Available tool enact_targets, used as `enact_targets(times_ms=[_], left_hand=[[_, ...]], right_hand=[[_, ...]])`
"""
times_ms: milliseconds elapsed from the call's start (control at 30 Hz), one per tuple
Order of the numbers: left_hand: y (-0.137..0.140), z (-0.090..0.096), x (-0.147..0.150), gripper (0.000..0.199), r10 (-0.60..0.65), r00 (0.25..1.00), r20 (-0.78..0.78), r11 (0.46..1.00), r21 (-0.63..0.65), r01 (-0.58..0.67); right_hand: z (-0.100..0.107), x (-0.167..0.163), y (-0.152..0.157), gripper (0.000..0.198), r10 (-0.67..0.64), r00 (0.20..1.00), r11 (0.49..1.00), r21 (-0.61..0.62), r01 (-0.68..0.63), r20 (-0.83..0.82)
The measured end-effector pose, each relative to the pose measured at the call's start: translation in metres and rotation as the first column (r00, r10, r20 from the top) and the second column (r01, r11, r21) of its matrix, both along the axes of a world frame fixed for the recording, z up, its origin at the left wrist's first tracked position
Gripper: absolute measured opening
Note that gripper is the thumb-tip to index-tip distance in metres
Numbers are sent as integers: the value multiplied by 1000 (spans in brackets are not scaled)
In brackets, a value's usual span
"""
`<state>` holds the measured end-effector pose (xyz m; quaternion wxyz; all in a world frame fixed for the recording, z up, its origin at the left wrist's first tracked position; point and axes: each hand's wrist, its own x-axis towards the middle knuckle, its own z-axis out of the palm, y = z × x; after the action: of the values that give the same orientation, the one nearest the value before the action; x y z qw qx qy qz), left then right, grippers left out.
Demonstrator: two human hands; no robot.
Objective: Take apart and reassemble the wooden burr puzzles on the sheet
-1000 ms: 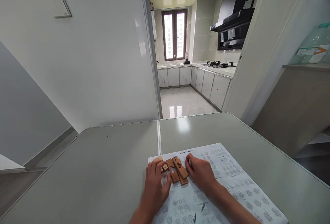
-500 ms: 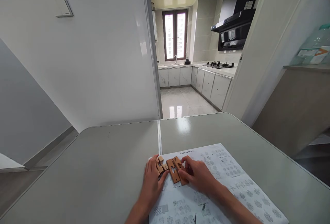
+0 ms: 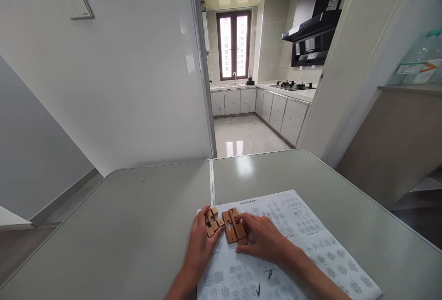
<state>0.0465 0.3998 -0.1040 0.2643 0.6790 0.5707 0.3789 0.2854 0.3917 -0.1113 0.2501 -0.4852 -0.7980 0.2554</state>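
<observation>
My left hand [image 3: 200, 242] curves around a cluster of pale notched wooden puzzle pieces [image 3: 212, 219], its thumb along their near side and its fingers along the far left. Just right of them lie darker brown notched wooden puzzle pieces [image 3: 230, 228], flat and side by side at a slant. My right hand [image 3: 260, 235] grips the rightmost of these brown pieces, index finger near its upper end and thumb by its lower end. The hand partly covers that piece. Under both groups is a printed sheet [image 3: 297, 205] with rows of small puzzle drawings.
The sheet lies on a grey-green table [image 3: 165, 217] with a pale seam [image 3: 212, 182] running away from me. Beyond the far edge stands a white wall [image 3: 138, 83] beside a kitchen doorway. A large clear bottle [image 3: 419, 63] rests on a ledge at the right.
My right thumb has moved from the face of the brown pieces down to their lower end. The rightmost brown piece has shifted slightly against its neighbour. My left hand stays around the pale pieces.
</observation>
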Motion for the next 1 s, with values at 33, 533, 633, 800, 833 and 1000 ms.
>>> enact_targets(times_ms=[33,533,633,800,833,1000], left_hand=[[0,2,0,58,4,1000,16,1000,-7,-4],[-17,7,15,58,-101,993,68,988,121,92],[-21,7,18,62,-217,976,2,955,210,211],[-26,8,22,72,-385,915,-119,850,341,402],[-26,8,23,74,-402,905,-136,839,341,424],[-29,5,22,91,-468,870,-152,830,262,492]], right_hand=[[-2,0,1,64,-9,1000,1000,4,9,3],[1,-9,-2,32,6,977,1000,28,0,-212],[4,-9,-1,26,-60,903,993,-121,9,-425],[8,-12,-3,37,-17,738,906,-323,-275,-674],[9,-12,-3,37,-19,722,891,-339,-301,-692],[8,-9,-2,36,-55,761,886,-383,-261,-646]])
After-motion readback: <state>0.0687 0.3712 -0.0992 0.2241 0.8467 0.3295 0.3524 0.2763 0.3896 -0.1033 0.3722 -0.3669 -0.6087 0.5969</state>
